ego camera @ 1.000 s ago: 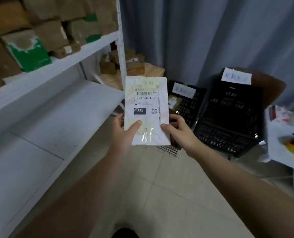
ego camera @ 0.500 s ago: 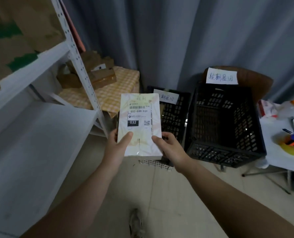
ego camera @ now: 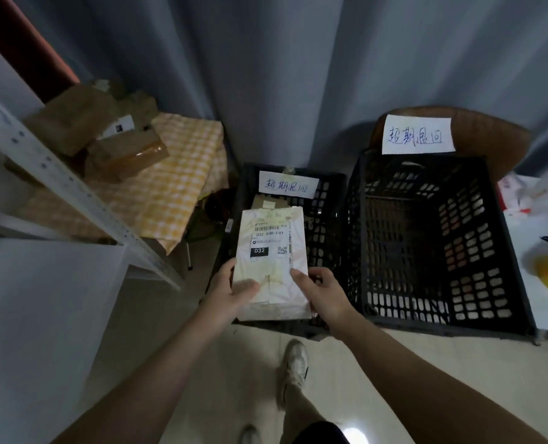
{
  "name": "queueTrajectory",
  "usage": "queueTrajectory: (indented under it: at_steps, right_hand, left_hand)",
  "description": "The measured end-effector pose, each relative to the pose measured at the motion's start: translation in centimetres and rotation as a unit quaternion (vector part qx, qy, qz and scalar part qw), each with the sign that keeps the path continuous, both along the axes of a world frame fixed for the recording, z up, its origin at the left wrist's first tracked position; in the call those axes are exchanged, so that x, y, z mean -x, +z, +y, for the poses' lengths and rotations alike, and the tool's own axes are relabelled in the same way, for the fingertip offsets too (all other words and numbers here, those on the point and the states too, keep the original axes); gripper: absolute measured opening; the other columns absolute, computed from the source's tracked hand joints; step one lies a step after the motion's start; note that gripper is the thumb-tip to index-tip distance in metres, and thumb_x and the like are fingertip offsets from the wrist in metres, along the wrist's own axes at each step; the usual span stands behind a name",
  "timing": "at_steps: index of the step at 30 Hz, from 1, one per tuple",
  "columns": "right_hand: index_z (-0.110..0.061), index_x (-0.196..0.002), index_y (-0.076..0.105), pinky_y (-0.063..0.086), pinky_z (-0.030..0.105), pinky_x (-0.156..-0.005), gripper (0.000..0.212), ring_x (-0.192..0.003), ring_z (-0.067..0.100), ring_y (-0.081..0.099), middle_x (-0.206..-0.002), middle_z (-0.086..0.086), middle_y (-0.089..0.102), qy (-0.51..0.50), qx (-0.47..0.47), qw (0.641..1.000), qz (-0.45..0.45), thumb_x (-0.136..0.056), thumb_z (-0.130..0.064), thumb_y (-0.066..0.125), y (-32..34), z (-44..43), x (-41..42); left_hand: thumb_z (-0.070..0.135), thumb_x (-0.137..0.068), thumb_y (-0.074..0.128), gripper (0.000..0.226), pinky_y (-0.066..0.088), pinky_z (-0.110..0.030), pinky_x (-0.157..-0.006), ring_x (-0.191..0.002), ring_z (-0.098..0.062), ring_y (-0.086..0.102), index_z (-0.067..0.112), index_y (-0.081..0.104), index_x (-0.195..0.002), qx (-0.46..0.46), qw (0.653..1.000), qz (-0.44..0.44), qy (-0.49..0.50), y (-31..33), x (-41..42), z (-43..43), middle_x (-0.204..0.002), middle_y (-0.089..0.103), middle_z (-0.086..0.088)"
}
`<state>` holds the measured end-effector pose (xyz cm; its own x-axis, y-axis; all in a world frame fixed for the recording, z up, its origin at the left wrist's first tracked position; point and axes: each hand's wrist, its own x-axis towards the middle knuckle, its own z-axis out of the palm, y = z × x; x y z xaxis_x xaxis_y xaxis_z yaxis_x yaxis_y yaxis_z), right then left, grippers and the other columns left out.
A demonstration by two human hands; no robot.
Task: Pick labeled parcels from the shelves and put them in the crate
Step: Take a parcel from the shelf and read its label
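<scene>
A flat white parcel [ego camera: 272, 251] with a barcode label reading 032 hangs over the left black crate [ego camera: 327, 200]. My left hand [ego camera: 231, 293] grips its lower left edge, thumb on top. My right hand [ego camera: 322, 291] grips its lower right edge. The left crate carries a handwritten paper sign and holds brown parcels at the back, mostly hidden behind the white parcel. A larger black crate [ego camera: 432, 251] stands to its right with its own paper sign, and I see no parcels in it.
The white metal shelf unit [ego camera: 58, 184] fills the left side, its post slanting across. Behind it, brown boxes [ego camera: 119, 149] lie on a yellow checked cloth. A white table [ego camera: 541, 251] with a tape dispenser is at the far right. My shoe [ego camera: 293, 370] is on the tiled floor.
I have turned away from the shelves and stepped up to the crates. The parcel, held in both hands throughout, has come down over the left crate.
</scene>
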<state>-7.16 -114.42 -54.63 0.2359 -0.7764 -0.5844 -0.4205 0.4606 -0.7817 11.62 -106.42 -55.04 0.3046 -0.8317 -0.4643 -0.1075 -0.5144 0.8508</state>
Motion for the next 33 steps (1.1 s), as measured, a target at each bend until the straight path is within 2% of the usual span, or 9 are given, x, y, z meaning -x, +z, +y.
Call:
queueTrajectory:
  at_steps: [3,6,8,15,18,22,27,31,33]
  right_hand:
    - [-0.016,-0.130,0.043,0.046,0.033,-0.086,0.060,-0.100,0.020,0.057,-0.114,0.002,0.056,0.003,-0.004,1.000,0.017,-0.087,-0.055,0.059,-2.2,-5.0,-1.0]
    - [-0.016,-0.127,0.045,0.049,0.032,-0.082,0.059,-0.092,0.018,0.059,-0.111,0.004,0.059,-0.002,-0.018,1.000,0.024,-0.086,-0.055,0.060,-5.3,-9.5,-2.2]
    - [-0.018,-0.126,0.046,0.052,0.038,-0.089,0.058,-0.096,0.018,0.061,-0.112,0.002,0.060,-0.008,-0.038,0.999,0.026,-0.084,-0.056,0.062,-7.8,-12.0,-3.2]
    - [-0.014,-0.126,0.047,0.052,0.038,-0.089,0.049,-0.100,0.020,0.061,-0.113,0.006,0.061,-0.066,-0.051,0.996,0.038,-0.089,-0.042,0.062,-17.4,-17.2,-6.2]
    - [-0.017,-0.129,0.044,0.051,0.027,-0.073,0.043,-0.090,0.014,0.061,-0.108,0.003,0.063,-0.123,-0.006,0.991,0.059,-0.094,-0.038,0.055,-20.6,-18.0,-6.7]
    - [-0.022,-0.138,0.036,0.055,0.040,-0.083,0.046,-0.102,0.019,0.063,-0.115,0.001,0.063,-0.163,0.104,0.977,0.092,-0.098,-0.043,0.044,-23.6,-17.9,-6.1]
    - [-0.040,-0.148,0.011,0.053,0.047,-0.087,0.060,-0.118,0.027,0.053,-0.146,0.010,0.037,-0.027,0.175,0.966,0.189,-0.097,-0.049,0.041,-27.1,-20.0,-5.7]
    - [-0.043,-0.141,0.023,0.050,0.044,-0.096,0.060,-0.124,0.031,0.048,-0.151,0.009,0.015,0.105,0.168,0.953,0.229,-0.091,-0.038,0.057,-30.9,-21.4,-5.7]
    - [-0.038,-0.139,0.031,0.053,0.037,-0.091,0.059,-0.117,0.024,0.054,-0.148,0.004,0.022,0.097,0.158,0.964,0.191,-0.090,-0.029,0.062,-32.7,-22.0,-5.4]
  left_hand:
    - [0.059,-0.070,0.071,0.089,0.045,-0.039,-0.101,-0.122,-0.013,0.049,0.038,0.026,-0.143,-0.036,0.999,0.004,-0.033,-2.2,-0.9,-4.9,-0.143,0.039,0.004]
    - [0.016,-0.088,0.068,0.059,0.046,-0.009,-0.082,-0.102,0.011,0.053,0.021,0.035,-0.137,-0.034,0.998,0.002,-0.045,-4.9,-1.6,-9.4,-0.123,0.044,0.011]
    - [0.015,-0.088,0.066,0.049,0.039,-0.001,-0.073,-0.088,0.021,0.048,0.022,0.036,-0.126,-0.041,0.995,-0.028,-0.089,-6.8,-2.2,-11.8,-0.108,0.040,0.020]
    - [0.030,-0.084,0.070,0.074,0.029,-0.019,-0.099,-0.124,-0.004,0.032,0.021,0.030,-0.145,-0.063,0.990,-0.049,-0.113,-16.4,-4.8,-17.4,-0.134,0.028,0.010]
    - [0.028,-0.080,0.074,0.081,0.026,-0.011,-0.099,-0.125,-0.004,0.030,0.017,0.027,-0.145,-0.045,0.982,-0.070,-0.171,-19.4,-4.6,-19.3,-0.138,0.027,0.005]
    - [0.009,-0.084,0.069,0.077,0.022,-0.009,-0.103,-0.130,-0.006,0.026,0.013,0.025,-0.147,0.013,0.967,-0.127,-0.221,-23.4,-3.2,-22.1,-0.147,0.022,-0.002]
    - [0.010,-0.090,0.061,0.062,0.026,-0.025,-0.109,-0.134,-0.017,0.031,0.011,0.032,-0.145,0.035,0.959,-0.155,-0.236,-27.2,-2.2,-25.4,-0.150,0.028,-0.007]
    - [0.008,-0.094,0.053,0.050,0.034,-0.037,-0.110,-0.133,-0.020,0.036,0.011,0.039,-0.142,0.018,0.952,-0.197,-0.233,-30.2,-2.7,-26.6,-0.150,0.031,-0.007]
    - [0.007,-0.095,0.049,0.047,0.029,-0.032,-0.112,-0.136,-0.020,0.032,0.010,0.039,-0.142,0.015,0.941,-0.220,-0.258,-31.3,-3.0,-27.3,-0.152,0.027,-0.007]
